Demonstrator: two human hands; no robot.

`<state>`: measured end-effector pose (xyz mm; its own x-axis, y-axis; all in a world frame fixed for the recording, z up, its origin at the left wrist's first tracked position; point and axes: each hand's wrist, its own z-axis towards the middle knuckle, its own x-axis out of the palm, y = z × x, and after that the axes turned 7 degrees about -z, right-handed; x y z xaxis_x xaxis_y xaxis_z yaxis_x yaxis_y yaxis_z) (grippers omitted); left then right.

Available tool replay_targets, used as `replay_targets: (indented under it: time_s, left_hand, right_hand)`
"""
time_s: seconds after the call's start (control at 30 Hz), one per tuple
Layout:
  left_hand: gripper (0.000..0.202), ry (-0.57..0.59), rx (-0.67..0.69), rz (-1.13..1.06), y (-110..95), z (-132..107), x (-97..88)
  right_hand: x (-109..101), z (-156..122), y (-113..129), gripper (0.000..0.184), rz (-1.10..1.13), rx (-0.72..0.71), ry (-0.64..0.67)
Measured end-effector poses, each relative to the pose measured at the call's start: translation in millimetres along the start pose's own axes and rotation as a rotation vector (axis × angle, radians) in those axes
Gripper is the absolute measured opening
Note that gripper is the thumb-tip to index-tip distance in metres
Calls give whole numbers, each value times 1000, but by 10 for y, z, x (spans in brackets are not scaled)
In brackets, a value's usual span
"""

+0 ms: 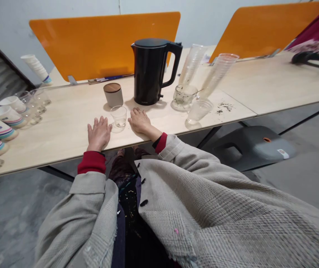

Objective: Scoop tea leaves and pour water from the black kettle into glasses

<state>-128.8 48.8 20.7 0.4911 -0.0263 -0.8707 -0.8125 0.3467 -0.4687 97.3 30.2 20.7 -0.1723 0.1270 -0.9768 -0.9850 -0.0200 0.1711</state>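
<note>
My left hand (pixel 99 134) lies flat on the table with its fingers spread, holding nothing. Just right of it stands a small clear plastic cup (pixel 119 116), between my two hands. On the cup's other side my right hand (pixel 140 121) rests flat on the tabletop, fingers stretched out and nothing in them. Behind the cup are a grey canister (pixel 113 96) with a wooden lid and a black electric kettle (pixel 149 74), its handle facing right. To the right, a ribbed glass bowl (pixel 185 96) has dark bits in it, and a clear plastic cup (pixel 198 112) stands in front.
Paper cups (pixel 5 114) and clear cups (pixel 33 104) line the table's left end, near a paper cup stack (pixel 35 67). Tall clear cup stacks (pixel 217 74) lean at the right, behind scattered dark crumbs (pixel 224 108). Orange dividers (pixel 98 44) stand behind. A grey stool (pixel 254 147) is below.
</note>
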Motion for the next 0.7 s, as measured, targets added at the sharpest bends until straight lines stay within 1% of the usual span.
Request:
replay_targets:
  time_s: [0.07,0.1,0.17,0.23,0.27,0.33,0.4,0.5,0.57,0.6,0.63,0.7]
  left_hand:
    - [54,-62,7,-82,7,-17,-15]
    - [48,-121,16,-155,21,-37,-27]
    - [36,-308,33,-340,62,-114,-63]
    - [26,-535,33,-523,101,-243,-120]
    - [21,-608,24,-592,113,-319,-155]
    - [16,-684,-15,-732,111,-472,-233]
    - [15,-708,-41,-834,72,-592,-308]
    - [19,-750,-37,-984,-30,-676,-377]
    - [33,-734,-56,-1114,-98,-687,-390]
    - [44,-692,-69,-1177,-126,-689,-391]
    - [56,-622,-75,-1226,-149,-692,-392]
    - [74,-438,-55,-1264,-181,-706,-399]
  right_hand:
    - [8,5,-3,53,1,1,-6]
    - [12,7,-4,53,3,3,-8]
    - [21,14,-7,52,10,4,-13]
    - [32,23,-11,51,17,-2,-22]
    - [37,27,-12,51,20,-2,-25]
    - [43,32,-12,52,26,6,-27]
    - [42,32,-9,53,34,18,-22]
    - [32,23,-2,54,41,18,-19]
    - [29,17,1,54,42,21,-22]
    - [32,15,1,55,43,24,-26]
    - [36,14,0,55,46,28,-28]
    - [50,17,-4,56,54,34,-29]
